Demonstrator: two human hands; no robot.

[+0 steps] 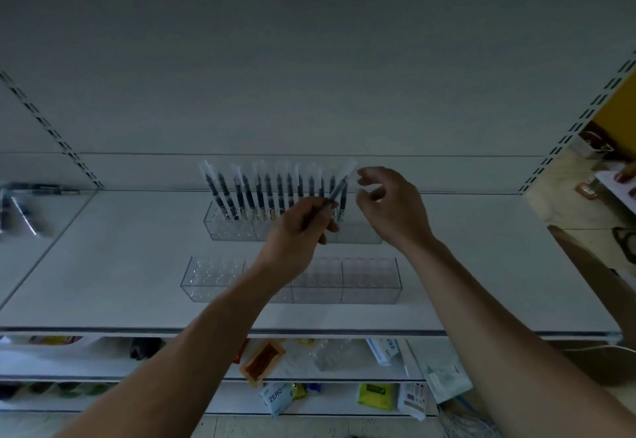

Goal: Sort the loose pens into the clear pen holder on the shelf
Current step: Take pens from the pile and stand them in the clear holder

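A clear pen holder (234,229) stands at the back of the white shelf (120,265), with several dark pens in clear sleeves (258,193) upright in a row. My left hand (299,231) grips one more sleeved pen (340,184) by its lower end, tilted up to the right over the holder's right part. My right hand (392,203) hovers just right of that pen's top, fingers loosely curled and holding nothing. A second clear holder (371,282) with no pens in it sits nearer to me, partly behind my left forearm.
Loose sleeved pens (20,210) lie on the neighbouring shelf at far left. Lower shelves hold packets, among them an orange pack (263,362) and a yellow-green pack (375,396). Slotted uprights (578,121) bound the shelf bay. Another person's hand (628,174) shows at far right.
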